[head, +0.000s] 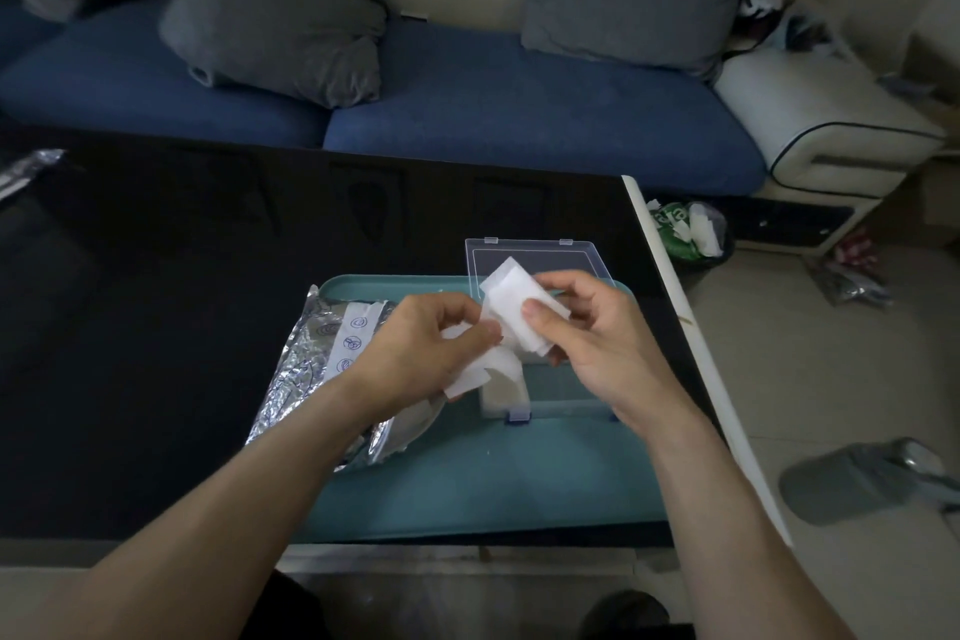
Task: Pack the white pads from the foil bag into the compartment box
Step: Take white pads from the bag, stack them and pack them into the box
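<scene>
A crinkled silver foil bag [301,364] lies on the left part of a teal tray [467,483]. A clear compartment box [566,395] sits on the tray's right part, its lid [540,257] standing open at the back. White pads [501,392] fill the box's left compartment. My left hand [421,348] grips a few white pads [475,372] just above that compartment. My right hand [597,338] pinches another small stack of white pads [511,304] between thumb and fingers, held over the box. The hands hide most of the box's inside.
The tray rests on a black glossy table [182,301] whose right edge [670,286] has a white strip. A blue sofa [467,99] with grey cushions stands behind. A bin [691,234] and a grey slipper [857,478] are on the floor at right.
</scene>
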A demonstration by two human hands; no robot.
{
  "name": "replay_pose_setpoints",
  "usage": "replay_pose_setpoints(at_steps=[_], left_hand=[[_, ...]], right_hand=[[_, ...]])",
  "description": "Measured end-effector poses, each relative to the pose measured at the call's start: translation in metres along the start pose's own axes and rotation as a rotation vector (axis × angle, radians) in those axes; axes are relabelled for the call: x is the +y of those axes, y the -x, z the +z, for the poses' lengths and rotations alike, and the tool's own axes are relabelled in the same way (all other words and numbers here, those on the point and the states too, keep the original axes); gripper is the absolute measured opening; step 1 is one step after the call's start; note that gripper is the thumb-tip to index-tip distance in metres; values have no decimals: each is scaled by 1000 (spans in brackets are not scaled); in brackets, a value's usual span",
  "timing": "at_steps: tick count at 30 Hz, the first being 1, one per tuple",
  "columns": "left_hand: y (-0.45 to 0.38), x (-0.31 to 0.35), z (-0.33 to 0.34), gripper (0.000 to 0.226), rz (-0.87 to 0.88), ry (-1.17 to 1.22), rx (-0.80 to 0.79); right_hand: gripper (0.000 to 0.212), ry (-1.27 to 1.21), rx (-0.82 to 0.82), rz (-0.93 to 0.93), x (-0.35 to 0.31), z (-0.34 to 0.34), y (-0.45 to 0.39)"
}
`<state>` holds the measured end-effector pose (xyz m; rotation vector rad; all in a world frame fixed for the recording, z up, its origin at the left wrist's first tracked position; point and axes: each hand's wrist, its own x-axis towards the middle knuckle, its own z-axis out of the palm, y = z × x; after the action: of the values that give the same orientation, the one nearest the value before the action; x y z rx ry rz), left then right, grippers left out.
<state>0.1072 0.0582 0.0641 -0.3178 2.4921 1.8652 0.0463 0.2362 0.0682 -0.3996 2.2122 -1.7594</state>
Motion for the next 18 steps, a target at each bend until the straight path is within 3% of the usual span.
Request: replay_pose_setpoints(at_steps=[4,8,12,15,18], left_hand=[[-3,-5,-3,19,-96,-27,-69],[-4,-6,-2,19,-206,184,-153],[-6,-9,-6,23,-207,142,-133],[-6,-11,-6,21,-180,53,-130],[-6,-12,-7,16,-149,-23,-154]], right_hand=[[20,248,-78,-106,2,-2,1],[11,153,-86,-101,4,0,0],[18,-116,-100,81,1,-6,-1],[38,-286,-224,269,-2,-16,0],[45,-276,-319,353,-2,-25,0]])
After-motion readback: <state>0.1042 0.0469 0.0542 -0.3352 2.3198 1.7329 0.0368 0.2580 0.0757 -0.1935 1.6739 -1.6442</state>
